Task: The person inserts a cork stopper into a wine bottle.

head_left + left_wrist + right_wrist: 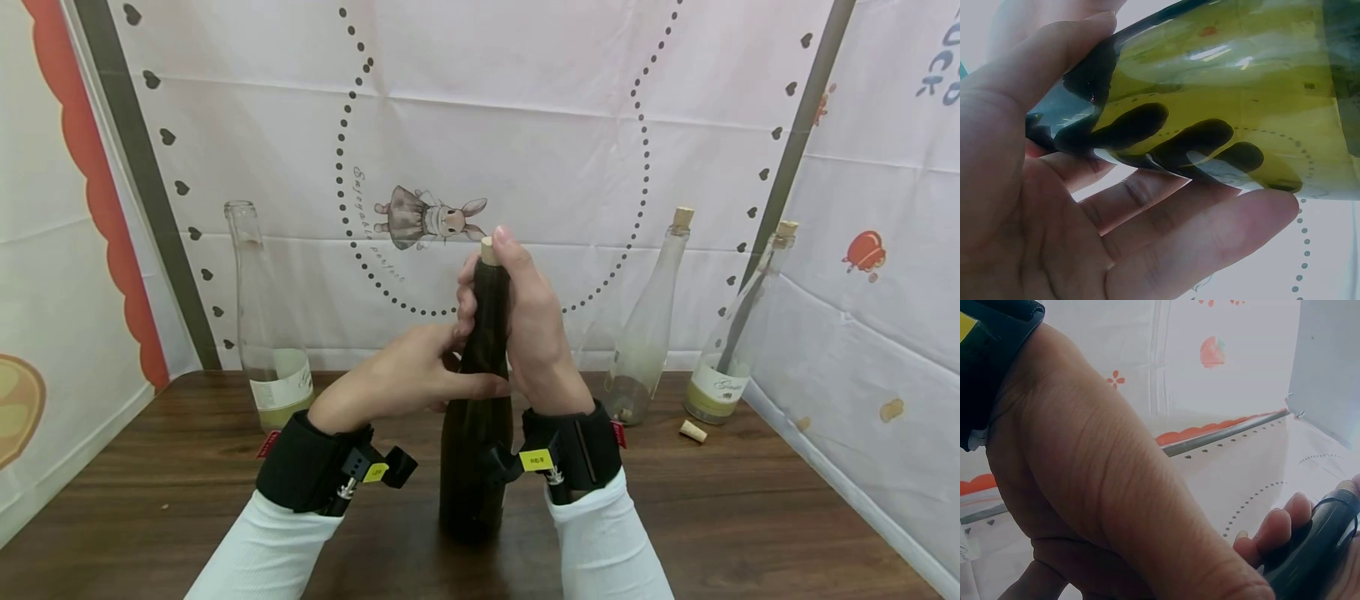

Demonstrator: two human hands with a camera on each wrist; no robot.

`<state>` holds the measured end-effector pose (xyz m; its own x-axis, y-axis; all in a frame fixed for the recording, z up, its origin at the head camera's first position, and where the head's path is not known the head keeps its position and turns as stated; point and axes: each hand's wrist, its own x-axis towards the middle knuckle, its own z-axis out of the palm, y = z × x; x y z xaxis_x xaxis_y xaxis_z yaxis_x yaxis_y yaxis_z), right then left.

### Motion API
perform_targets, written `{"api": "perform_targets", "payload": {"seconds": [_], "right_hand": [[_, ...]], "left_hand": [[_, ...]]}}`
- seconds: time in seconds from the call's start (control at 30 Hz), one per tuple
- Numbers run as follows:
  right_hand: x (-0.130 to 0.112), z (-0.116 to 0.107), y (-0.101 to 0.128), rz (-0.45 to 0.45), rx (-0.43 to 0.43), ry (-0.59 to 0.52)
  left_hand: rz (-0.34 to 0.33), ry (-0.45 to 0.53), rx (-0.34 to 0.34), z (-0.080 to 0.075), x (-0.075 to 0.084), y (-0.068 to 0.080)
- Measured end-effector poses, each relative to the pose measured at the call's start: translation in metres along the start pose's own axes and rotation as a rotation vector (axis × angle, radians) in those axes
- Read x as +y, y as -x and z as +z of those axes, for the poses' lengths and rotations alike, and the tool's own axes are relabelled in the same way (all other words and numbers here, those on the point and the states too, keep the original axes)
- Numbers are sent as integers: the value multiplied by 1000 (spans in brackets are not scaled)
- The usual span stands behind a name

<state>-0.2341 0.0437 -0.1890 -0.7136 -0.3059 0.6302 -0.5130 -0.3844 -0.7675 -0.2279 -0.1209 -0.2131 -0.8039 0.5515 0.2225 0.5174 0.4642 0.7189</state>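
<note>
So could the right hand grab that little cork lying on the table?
Probably yes, but not right away. The right hand is wrapped round the dark bottle's neck, so it must let go first. The loose cork lies in the open on the table, to that hand's right, with nothing between them.

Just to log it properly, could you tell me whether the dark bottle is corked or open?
Corked: a cork sits in the neck of the dark bottle, beneath the right hand's thumb.

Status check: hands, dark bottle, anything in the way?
Left hand grips dark bottle at shoulder. Right hand wraps neck, thumb on cork. Bottle upright on table. Nothing obstructing.
</note>
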Motion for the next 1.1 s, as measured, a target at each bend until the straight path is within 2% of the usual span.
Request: {"api": "perform_targets", "payload": {"seconds": [0.3,0.6,0.83,0.97,1.1], "right_hand": [[-1,-3,-1,-7,-18,-7],[-1,-4,-2,-12,-40,5],[-1,-4,-1,6,-8,-6],[0,-9,1,23,-20,42],[-3,-17,3,28,-81,121]], "left_hand": [[-17,18,1,0,2,0],[12,14,0,0,1,0],[31,12,-8,0,1,-1],[15,-11,-6,0,1,0],[18,-9,0,1,0,0]]}}
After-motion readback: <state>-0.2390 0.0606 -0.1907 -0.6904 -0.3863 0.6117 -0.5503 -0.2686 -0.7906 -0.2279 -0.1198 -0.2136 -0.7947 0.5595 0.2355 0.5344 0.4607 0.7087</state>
